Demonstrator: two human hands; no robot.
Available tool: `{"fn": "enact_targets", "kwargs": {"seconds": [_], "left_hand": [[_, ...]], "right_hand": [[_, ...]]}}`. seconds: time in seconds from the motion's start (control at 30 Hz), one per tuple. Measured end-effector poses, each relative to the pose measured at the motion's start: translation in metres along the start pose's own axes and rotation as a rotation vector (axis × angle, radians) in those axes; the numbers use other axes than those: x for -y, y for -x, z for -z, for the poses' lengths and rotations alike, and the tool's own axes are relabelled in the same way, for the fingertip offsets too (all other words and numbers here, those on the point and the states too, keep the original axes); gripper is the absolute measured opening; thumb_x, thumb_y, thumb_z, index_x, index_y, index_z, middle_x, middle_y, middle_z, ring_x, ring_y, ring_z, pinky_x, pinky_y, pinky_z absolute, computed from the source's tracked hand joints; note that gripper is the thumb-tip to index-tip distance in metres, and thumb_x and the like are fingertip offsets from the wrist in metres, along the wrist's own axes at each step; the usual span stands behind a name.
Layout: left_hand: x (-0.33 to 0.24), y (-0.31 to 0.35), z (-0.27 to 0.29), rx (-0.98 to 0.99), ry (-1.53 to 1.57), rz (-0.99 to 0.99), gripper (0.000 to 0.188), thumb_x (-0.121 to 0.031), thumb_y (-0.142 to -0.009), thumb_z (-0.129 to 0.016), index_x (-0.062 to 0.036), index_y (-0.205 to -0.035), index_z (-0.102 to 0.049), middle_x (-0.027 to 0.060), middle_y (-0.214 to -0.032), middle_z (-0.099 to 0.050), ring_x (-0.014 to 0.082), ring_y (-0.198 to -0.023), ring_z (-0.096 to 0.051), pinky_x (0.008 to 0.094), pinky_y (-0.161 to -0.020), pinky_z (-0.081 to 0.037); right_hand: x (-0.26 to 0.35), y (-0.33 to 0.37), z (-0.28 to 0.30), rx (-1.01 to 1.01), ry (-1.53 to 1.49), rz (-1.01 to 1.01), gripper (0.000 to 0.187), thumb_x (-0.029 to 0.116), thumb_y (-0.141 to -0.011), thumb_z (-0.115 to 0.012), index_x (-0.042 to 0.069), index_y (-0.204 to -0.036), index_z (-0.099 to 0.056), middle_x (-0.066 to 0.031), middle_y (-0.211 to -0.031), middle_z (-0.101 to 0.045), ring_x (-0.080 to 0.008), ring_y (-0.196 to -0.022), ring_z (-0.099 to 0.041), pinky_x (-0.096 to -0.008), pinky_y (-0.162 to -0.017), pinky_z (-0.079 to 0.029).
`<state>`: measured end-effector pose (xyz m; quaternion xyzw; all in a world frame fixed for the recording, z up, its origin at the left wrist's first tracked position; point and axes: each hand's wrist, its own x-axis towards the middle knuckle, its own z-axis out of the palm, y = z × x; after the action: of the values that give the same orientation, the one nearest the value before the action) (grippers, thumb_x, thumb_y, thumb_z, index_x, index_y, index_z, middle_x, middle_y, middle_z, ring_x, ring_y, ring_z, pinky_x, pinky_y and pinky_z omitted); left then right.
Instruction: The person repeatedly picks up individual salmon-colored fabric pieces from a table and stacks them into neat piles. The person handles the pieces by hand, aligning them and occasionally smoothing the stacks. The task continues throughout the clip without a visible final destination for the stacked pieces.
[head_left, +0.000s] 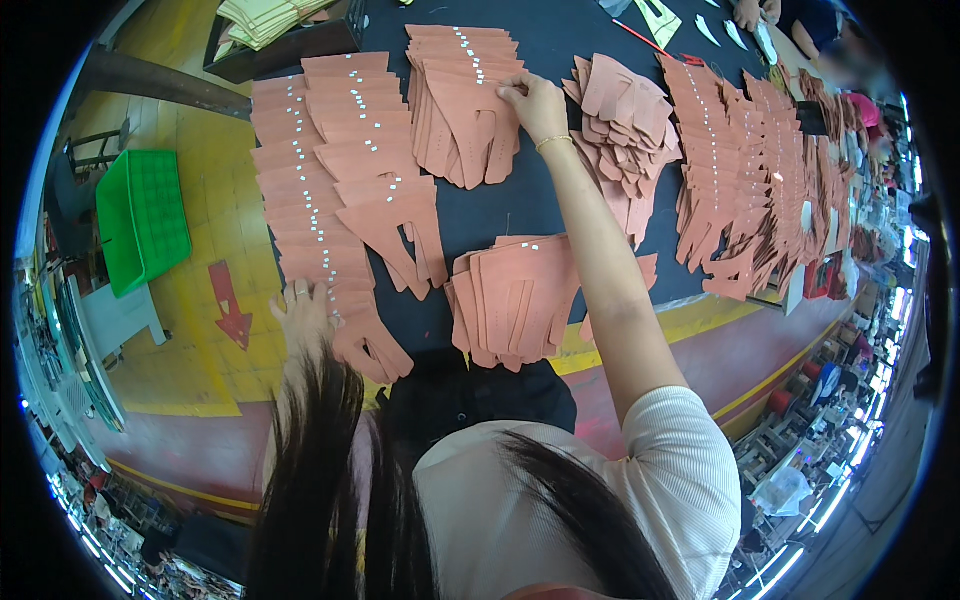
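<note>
Salmon-pink cut pieces of leather-like sheet, slotted and with small white tags, lie in overlapping stacks on the dark table. My right hand reaches to the far stack, finger and thumb closed at the right edge of a cut piece there. On the lower part of the long left row rests my left hand, its fingers apart; hair partly covers the wrist. Beside that row a second tagged row fans down. Nearest my body lies a smaller stack, with a white tag on its top edge.
To the right are a heaped stack and further tagged rows. A dark box with yellowish pieces stands far left. A green crate is on the yellow floor. A red pen-like tool and another person's hands are at the far edge.
</note>
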<state>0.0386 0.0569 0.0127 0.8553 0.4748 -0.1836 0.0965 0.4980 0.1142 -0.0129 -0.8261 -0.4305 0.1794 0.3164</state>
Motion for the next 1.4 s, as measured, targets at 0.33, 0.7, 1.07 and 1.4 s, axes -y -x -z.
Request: {"fn": "enact_targets", "kwargs": {"seconds": [0.33,0.7,1.07,1.4], "left_hand": [[0.0,0.0,0.0,-0.075,-0.031,-0.036,0.061,-0.028,-0.06,-0.086,-0.0138,-0.113,-0.061,0.0094,-0.117,-0.052,0.0289,-0.121,-0.047,0.0594,-0.104,-0.029],[-0.002,0.004,0.001,-0.106,-0.015,-0.032,0.057,-0.028,-0.066,-0.082,-0.0129,-0.116,-0.06,0.0096,-0.117,-0.053,0.0296,-0.12,-0.048,0.0582,-0.103,-0.03],[-0.003,0.014,0.001,-0.077,0.079,0.028,0.064,-0.025,-0.067,-0.084,-0.0156,-0.123,-0.054,0.0085,-0.122,-0.051,0.03,-0.127,-0.044,0.0575,-0.103,-0.03],[0.006,0.018,-0.015,-0.23,0.209,0.062,0.076,-0.024,-0.059,-0.089,-0.0213,-0.127,-0.053,0.0057,-0.121,-0.05,0.0286,-0.125,-0.044,0.0514,-0.102,-0.031]], "right_hand": [[-0.001,0.0,-0.007,-0.1,0.121,0.069,0.023,0.025,-0.079,-0.076,0.009,-0.096,-0.072,-0.0126,-0.099,-0.068,-0.0324,-0.096,-0.064,-0.0421,-0.083,-0.051],[-0.005,0.089,0.051,-0.008,0.035,0.358,0.013,0.016,-0.084,-0.073,0.008,-0.094,-0.071,-0.0084,-0.093,-0.056,-0.0267,-0.091,-0.058,-0.0371,-0.083,-0.049],[0.006,0.205,0.104,0.279,0.219,0.442,0.026,0.014,-0.081,-0.076,0.008,-0.106,-0.074,-0.0072,-0.096,-0.061,-0.0265,-0.092,-0.057,-0.0387,-0.083,-0.045],[0.009,0.211,0.107,0.315,0.358,0.541,0.035,0.013,-0.083,-0.075,0.006,-0.118,-0.069,-0.0098,-0.109,-0.062,-0.0285,-0.102,-0.056,-0.0395,-0.091,-0.045]]}}
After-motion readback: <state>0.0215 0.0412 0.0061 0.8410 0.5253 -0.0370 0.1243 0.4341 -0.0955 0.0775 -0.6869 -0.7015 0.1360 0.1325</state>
